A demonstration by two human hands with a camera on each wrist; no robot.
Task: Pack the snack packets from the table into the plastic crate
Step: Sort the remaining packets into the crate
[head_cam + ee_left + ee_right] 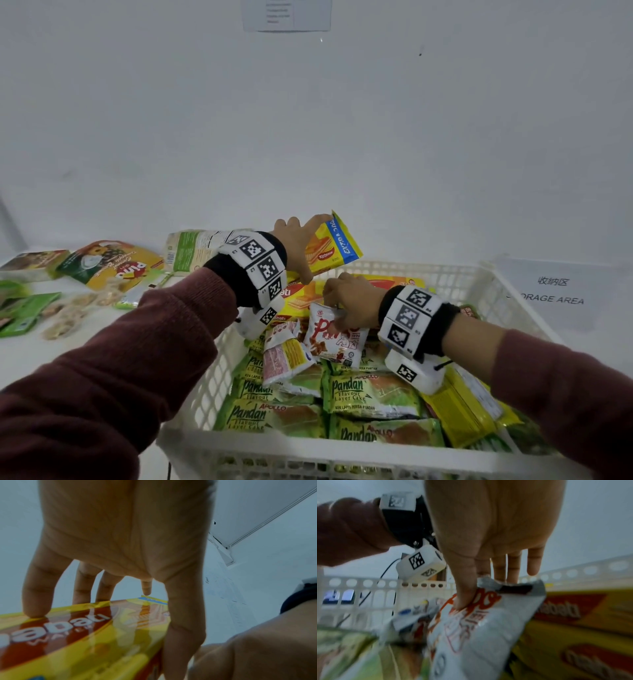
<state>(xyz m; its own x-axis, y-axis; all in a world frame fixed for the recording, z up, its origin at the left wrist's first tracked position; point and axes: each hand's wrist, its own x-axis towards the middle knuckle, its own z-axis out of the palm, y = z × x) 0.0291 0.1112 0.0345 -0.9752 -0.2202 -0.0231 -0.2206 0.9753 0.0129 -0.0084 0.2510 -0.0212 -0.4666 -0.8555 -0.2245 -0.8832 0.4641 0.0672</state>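
Far left of the table (27, 356) there were still loose packs waiting: a couple green ones (25, 310), a yellow/green pouch w/ red lettering (113, 263), some clear bags of pale snacks (68, 315), and a bigger white/green pack (195, 248) lying flat behind my left wrist.

My left hand (296, 245) was up over the back of the white plastic crate (212, 373), holding the yellow Nabati wafer pack (334, 245) w/ the blue stripe. Fingers spread across the top face, thumb down along the near edge, so a wide grip, pack tilted and lifted clear of the stuff below. Wrist cam showed fingertips (36, 609) pressing on the glossy front.

Middle of the crate: 2 more yellow wafer packs (301, 296) lying flat near the back, a pink/white small packet (286, 356) beside them.

My right hand (352, 303) was pinching the top edge of a white packet w/ red print (330, 339), thumb on the front, fingers behind, packet hanging down onto the others.

Front of the crate was filled w/ green Pandan layer cake packs (371, 394), and yellow packs (462, 411) stood on edge along the right side. Further right, a paper sign (558, 291) reading STORAGE AREA.
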